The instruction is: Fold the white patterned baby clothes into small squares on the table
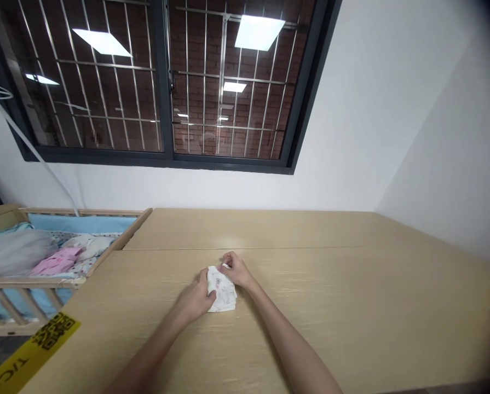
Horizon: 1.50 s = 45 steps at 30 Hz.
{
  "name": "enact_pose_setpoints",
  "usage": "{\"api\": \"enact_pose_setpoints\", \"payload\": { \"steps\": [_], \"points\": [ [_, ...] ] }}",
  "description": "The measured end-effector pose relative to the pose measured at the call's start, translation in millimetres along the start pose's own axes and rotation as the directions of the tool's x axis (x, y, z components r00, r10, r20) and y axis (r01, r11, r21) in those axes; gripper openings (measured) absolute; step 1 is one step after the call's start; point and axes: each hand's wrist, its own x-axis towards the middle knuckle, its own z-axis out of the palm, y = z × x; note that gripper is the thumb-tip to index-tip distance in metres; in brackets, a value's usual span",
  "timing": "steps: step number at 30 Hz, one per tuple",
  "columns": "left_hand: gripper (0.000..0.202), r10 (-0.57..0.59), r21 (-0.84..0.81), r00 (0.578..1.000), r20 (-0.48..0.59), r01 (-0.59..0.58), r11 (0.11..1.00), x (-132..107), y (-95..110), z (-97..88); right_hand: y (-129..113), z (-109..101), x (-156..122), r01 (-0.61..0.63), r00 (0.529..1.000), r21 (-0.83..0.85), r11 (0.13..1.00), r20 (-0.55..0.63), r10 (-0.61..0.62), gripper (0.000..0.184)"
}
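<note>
A small folded white cloth [223, 293] with a faint print, perhaps a baby garment, is between my two hands above the wooden table. My left hand [196, 295] grips its left edge, thumb over the front and the other fingers partly hidden. At the top right corner, my right hand [234, 269] pinches a bit of the fabric between thumb and fingers. Several layers show along the cloth's lower right edge.
The wide wooden table [330, 306] has a seam across its back part. On the left stands a crib [31, 283] holding a pink cloth [59, 260] and pale bedding. Yellow tape [31, 350] with a printed code marks the table's left edge. Behind is a barred window [168, 158].
</note>
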Motion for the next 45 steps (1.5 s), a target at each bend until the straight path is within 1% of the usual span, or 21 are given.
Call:
{"api": "enact_pose_setpoints", "payload": {
  "steps": [3,6,7,9,11,12,13,14,15,17,18,20,21,23,26,31,35,38,40,43,45],
  "points": [
    [0.052,-0.034,0.132,0.999,0.022,0.031,0.991,-2.8,8.4,-4.5,0.5,1.2,-2.8,-0.004,1.000,0.049,0.999,-0.027,0.006,0.036],
    [0.050,-0.011,0.227,1.000,0.020,0.006,0.974,-10.4,22.8,-10.7,-11.1,-9.0,-9.7,0.024,0.998,0.073,0.997,-0.066,-0.019,0.038],
    [0.047,0.030,0.243,0.999,0.021,-0.034,0.969,-14.0,28.6,-11.7,-17.2,-14.2,-12.7,0.033,0.997,0.080,0.996,-0.071,-0.028,0.040],
    [0.038,0.195,0.252,0.980,0.039,-0.199,0.947,-22.1,40.5,-9.9,-31.4,-24.6,-19.9,0.061,0.998,0.099,0.993,-0.041,-0.057,0.045],
    [0.033,0.394,0.239,0.916,0.071,-0.400,0.885,-29.6,50.5,-2.1,-46.7,-31.8,-28.0,0.124,0.992,0.094,0.988,0.027,-0.127,0.048],
    [0.034,0.469,0.230,0.879,0.086,-0.476,0.849,-32.7,54.1,3.5,-54.1,-33.3,-32.4,0.167,0.983,0.071,0.983,0.067,-0.172,0.050],
    [0.037,0.511,0.224,0.853,0.100,-0.520,0.824,-35.3,56.6,9.9,-61.1,-33.4,-36.8,0.214,0.969,0.042,0.976,0.117,-0.218,0.051],
    [0.041,0.521,0.226,0.846,0.114,-0.533,0.816,-37.5,57.9,16.6,-67.6,-31.9,-41.1,0.264,0.948,0.012,0.964,0.180,-0.262,0.052],
    [0.044,0.511,0.237,0.849,0.132,-0.528,0.816,-39.4,58.2,23.1,-73.2,-29.4,-45.4,0.314,0.919,-0.009,0.949,0.253,-0.301,0.054],
    [0.047,0.471,0.274,0.864,0.179,-0.503,0.819,-42.7,56.3,34.9,-81.6,-22.4,-53.1,0.401,0.834,-0.031,0.916,0.427,-0.350,0.056],
    [0.047,0.454,0.293,0.869,0.196,-0.493,0.819,-44.4,54.8,39.7,-84.0,-18.8,-56.1,0.429,0.785,-0.042,0.902,0.511,-0.349,0.057],
    [0.050,0.443,0.318,0.872,0.211,-0.489,0.812,-47.5,52.4,46.6,-85.3,-13.5,-59.5,0.437,0.714,-0.095,0.895,0.642,-0.280,0.059],
    [0.052,0.446,0.325,0.870,0.209,-0.492,0.808,-48.6,52.0,48.7,-84.2,-12.0,-59.5,0.423,0.694,-0.134,0.896,0.684,-0.225,0.059],
    [0.056,0.457,0.334,0.864,0.210,-0.502,0.798,-49.8,53.2,50.2,-79.8,-11.6,-56.0,0.389,0.679,-0.205,0.898,0.723,-0.129,0.060],
    [0.063,0.471,0.344,0.849,0.240,-0.528,0.777,-48.4,57.5,47.7,-70.3,-14.0,-43.9,0.385,0.691,-0.256,0.887,0.716,-0.093,0.061],
    [0.076,0.509,0.377,0.824,0.247,-0.566,0.733,-44.3,57.7,42.9,-51.5,-14.2,-18.9,0.389,0.764,-0.371,0.843,0.642,-0.070,0.066],
    [0.075,0.513,0.361,0.828,0.227,-0.560,0.745,-44.7,54.0,43.7,-37.9,-10.5,-4.7,0.354,0.808,-0.386,0.852,0.585,-0.070,0.070],
    [0.064,0.498,0.337,0.852,0.163,-0.522,0.783,-45.3,53.7,44.0,-29.3,-7.4,-0.4,0.327,0.833,-0.360,0.874,0.547,-0.086,0.072],
    [0.052,0.493,0.285,0.864,0.106,-0.501,0.817,-43.4,53.4,42.4,-22.7,-6.7,-0.8,0.295,0.871,-0.317,0.901,0.478,-0.117,0.073],
    [0.036,0.492,0.134,0.869,-0.058,-0.482,0.866,-35.1,50.6,34.1,-10.5,-10.3,-4.1,0.187,0.953,-0.230,0.955,0.279,-0.120,0.074],
    [0.027,0.439,0.077,0.885,-0.155,-0.432,0.899,-27.5,47.7,23.1,-1.9,-15.6,-6.0,0.101,0.989,-0.165,0.981,0.124,-0.081,0.073]
  ]
}}
